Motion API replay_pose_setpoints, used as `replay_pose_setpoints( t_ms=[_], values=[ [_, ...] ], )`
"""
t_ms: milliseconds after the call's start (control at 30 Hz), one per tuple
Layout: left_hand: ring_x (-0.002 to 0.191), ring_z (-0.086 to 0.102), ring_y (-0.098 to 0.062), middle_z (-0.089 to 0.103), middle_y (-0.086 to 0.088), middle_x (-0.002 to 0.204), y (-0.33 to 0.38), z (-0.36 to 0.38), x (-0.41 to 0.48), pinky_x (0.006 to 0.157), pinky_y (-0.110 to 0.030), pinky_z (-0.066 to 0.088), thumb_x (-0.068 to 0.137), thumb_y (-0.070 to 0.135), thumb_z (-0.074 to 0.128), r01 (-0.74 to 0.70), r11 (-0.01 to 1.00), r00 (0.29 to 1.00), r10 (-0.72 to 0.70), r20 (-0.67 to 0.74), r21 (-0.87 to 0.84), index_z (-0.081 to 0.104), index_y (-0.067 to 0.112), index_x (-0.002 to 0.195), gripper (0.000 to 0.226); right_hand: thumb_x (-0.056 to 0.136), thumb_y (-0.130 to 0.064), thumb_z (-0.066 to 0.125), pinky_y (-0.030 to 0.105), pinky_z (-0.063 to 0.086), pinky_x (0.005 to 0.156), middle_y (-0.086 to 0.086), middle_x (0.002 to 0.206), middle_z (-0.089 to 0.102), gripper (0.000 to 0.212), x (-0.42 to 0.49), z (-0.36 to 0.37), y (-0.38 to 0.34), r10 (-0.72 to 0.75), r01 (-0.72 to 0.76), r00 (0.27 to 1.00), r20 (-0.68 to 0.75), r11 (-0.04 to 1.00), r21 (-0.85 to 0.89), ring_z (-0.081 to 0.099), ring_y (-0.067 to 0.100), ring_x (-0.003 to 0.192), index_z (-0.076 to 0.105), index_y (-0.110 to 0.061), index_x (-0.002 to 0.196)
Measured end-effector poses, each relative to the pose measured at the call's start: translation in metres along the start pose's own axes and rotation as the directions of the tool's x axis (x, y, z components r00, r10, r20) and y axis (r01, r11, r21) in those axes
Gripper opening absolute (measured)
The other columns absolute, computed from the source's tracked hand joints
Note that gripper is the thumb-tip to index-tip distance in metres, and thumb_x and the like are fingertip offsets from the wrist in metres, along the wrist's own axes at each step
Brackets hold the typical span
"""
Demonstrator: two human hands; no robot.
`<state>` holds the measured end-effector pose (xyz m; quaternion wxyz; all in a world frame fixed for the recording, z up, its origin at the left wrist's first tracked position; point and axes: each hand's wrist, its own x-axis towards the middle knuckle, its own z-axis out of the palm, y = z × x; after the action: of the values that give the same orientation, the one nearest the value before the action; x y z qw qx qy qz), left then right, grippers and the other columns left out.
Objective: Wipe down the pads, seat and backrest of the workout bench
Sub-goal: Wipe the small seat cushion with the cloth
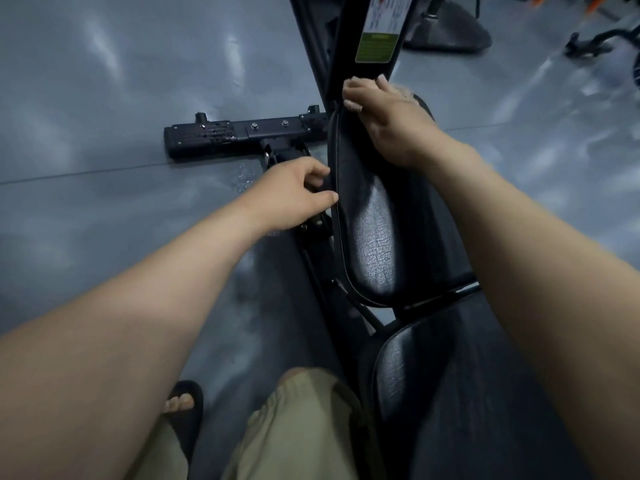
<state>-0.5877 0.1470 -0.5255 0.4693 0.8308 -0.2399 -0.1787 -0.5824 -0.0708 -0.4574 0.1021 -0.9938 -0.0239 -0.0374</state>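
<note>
My right hand (391, 126) sits at the far end of the black seat pad (377, 223), where the pad meets the upright frame post (367, 36). Its grip is closed around a pale fuzzy cloth (353, 106); bits of the cloth show under my fingers and again behind my knuckles, pressed against the pad's top edge. My left hand (294, 194) is on the near-left rim of the same seat pad, fingers curled and thumb tucked along the piping, pinching the pad's edge just above the metal bracket under it. The backrest pad (450, 393) lies lower in view, nearer to me, parted from the seat pad by a narrow gap with a bar across it; my right forearm crosses over it. A black floor crossbar (239, 133) with bolts rests on the grey floor (104, 98) to the left. My beige trouser leg (298, 427) and a sandalled foot (181, 407) are at the bottom.
</note>
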Motion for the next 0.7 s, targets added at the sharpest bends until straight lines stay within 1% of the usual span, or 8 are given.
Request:
replay_pose_setpoints(
  t_ms=[67, 133, 200, 267, 333, 433, 567, 700],
  values=[
    [0.082, 0.059, 0.002, 0.065, 0.013, 0.107, 0.001, -0.001, 0.0, 0.084, -0.018, 0.046, 0.089, 0.027, 0.071, 0.012, 1.0, 0.999, -0.012, 0.039, -0.008, 0.061, 0.027, 0.129, 0.042, 0.101, -0.038, 0.036, 0.04, 0.014, 0.122, -0.013, 0.161, 0.033, 0.044, -0.017, 0.002, -0.008, -0.03, 0.03, 1.0, 0.007, 1.0, -0.002, 0.018, 0.023, 0.154, 0.047, -0.042, 0.143],
    [0.091, 0.064, -0.005, 0.067, 0.008, 0.11, 0.001, -0.004, 0.002, 0.082, -0.019, 0.048, 0.092, 0.01, 0.058, 0.038, 0.998, 0.997, -0.035, 0.066, -0.044, 0.062, 0.025, 0.129, 0.04, 0.099, -0.029, 0.044, 0.032, 0.014, 0.12, -0.001, 0.16, 0.037, 0.041, -0.04, 0.004, -0.014, -0.055, 0.055, 0.998, 0.029, 0.998, 0.016, 0.019, 0.023, 0.153, 0.056, -0.036, 0.138],
    [0.095, 0.065, -0.013, 0.068, 0.004, 0.11, 0.003, -0.007, 0.004, 0.069, -0.02, 0.048, 0.09, -0.003, 0.046, 0.082, 0.991, 0.993, -0.073, 0.09, -0.104, 0.063, 0.024, 0.126, 0.048, 0.096, -0.024, 0.047, 0.036, 0.018, 0.122, 0.001, 0.156, 0.044, 0.041, -0.064, 0.005, -0.021, -0.123, 0.123, 0.991, 0.043, 0.992, 0.004, 0.024, 0.027, 0.152, 0.061, -0.026, 0.135],
    [0.093, 0.064, -0.014, 0.068, 0.005, 0.107, 0.005, -0.01, 0.004, 0.062, -0.02, 0.044, 0.088, -0.008, 0.043, 0.116, 0.985, 0.989, -0.103, 0.106, -0.125, 0.063, 0.027, 0.122, 0.053, 0.097, -0.034, 0.045, 0.034, 0.016, 0.122, -0.001, 0.153, 0.048, 0.044, -0.088, 0.005, -0.027, -0.196, 0.199, 0.977, 0.084, 0.98, -0.027, 0.024, 0.026, 0.152, 0.06, -0.023, 0.137],
    [0.088, 0.064, -0.012, 0.068, 0.005, 0.104, 0.006, -0.01, 0.005, 0.063, -0.02, 0.045, 0.087, -0.009, 0.043, 0.134, 0.98, 0.986, -0.118, 0.117, -0.146, 0.063, 0.031, 0.117, 0.053, 0.101, -0.045, 0.037, 0.032, 0.011, 0.125, -0.005, 0.153, 0.048, 0.05, -0.097, -0.001, -0.027, -0.221, 0.223, 0.964, 0.145, 0.975, 0.001, 0.02, 0.021, 0.153, 0.059, -0.022, 0.14],
    [0.078, 0.062, -0.008, 0.069, 0.006, 0.098, 0.009, -0.011, 0.004, 0.054, -0.014, 0.044, 0.087, -0.01, 0.042, 0.162, 0.971, 0.983, -0.143, 0.119, -0.175, 0.063, 0.03, 0.117, 0.054, 0.105, -0.049, 0.025, 0.045, 0.017, 0.125, -0.009, 0.154, 0.046, 0.052, -0.079, -0.01, -0.026, -0.188, 0.181, 0.969, 0.158, 0.982, 0.055, 0.019, 0.018, 0.154, 0.056, -0.03, 0.142],
    [0.074, 0.061, -0.009, 0.068, 0.007, 0.09, 0.015, -0.011, -0.001, 0.048, -0.011, 0.041, 0.089, -0.008, 0.045, 0.185, 0.963, 0.98, -0.164, 0.116, -0.199, 0.064, 0.03, 0.117, 0.051, 0.107, -0.038, 0.04, 0.038, 0.014, 0.123, -0.01, 0.16, 0.036, 0.039, -0.034, -0.011, -0.02, -0.115, 0.117, 0.989, 0.096, 0.993, -0.019, 0.014, 0.019, 0.154, 0.054, -0.032, 0.143],
    [0.075, 0.061, -0.013, 0.068, 0.005, 0.09, 0.019, -0.01, -0.006, 0.044, -0.011, 0.039, 0.092, -0.004, 0.047, 0.201, 0.958, 0.977, -0.18, 0.114, -0.203, 0.064, 0.026, 0.125, 0.048, 0.101, -0.042, 0.044, 0.05, 0.014, 0.124, -0.005, 0.166, 0.024, 0.051, -0.011, 0.0, -0.018, 0.0, 0.001, 1.0, 0.014, 1.0, -0.023, 0.012, 0.026, 0.155, 0.037, -0.037, 0.151]
  ],
)
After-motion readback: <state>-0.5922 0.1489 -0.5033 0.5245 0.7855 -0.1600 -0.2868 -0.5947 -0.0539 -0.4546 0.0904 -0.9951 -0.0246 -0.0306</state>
